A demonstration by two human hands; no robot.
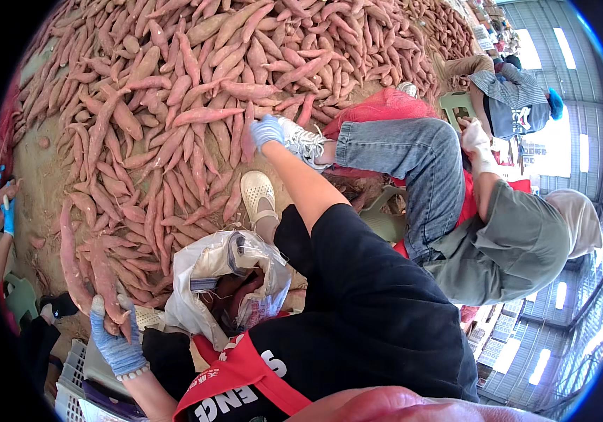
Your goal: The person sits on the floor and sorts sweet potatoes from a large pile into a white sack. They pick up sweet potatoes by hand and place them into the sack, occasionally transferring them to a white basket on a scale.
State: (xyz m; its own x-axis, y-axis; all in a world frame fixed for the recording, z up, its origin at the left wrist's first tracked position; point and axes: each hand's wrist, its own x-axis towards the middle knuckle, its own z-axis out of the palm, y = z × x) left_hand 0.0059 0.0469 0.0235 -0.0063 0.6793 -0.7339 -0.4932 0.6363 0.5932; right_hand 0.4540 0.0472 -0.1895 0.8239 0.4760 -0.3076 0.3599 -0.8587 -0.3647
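My left hand (117, 335), in a blue knitted glove with a beaded bracelet at the wrist, holds several long sweet potatoes (104, 274) at their lower ends. My right hand (267, 132), gloved alike, reaches out to the near side of the pile, its curled fingers against a reddish sweet potato (249, 140); whether they grip it is unclear. Between my arms stands a white woven sack (188, 295), its mouth wide and sweet potatoes (233, 295) inside. The large heap of sweet potatoes (191, 79) spreads over the ground beyond.
At right sits a person in jeans (407, 147) with a white sneaker (307, 142) beside my right hand. A red mesh bag (386, 105) lies past the leg. Blue-gloved hands (9, 213) of another person show at far left. A grey plastic crate (72, 377) stands lower left.
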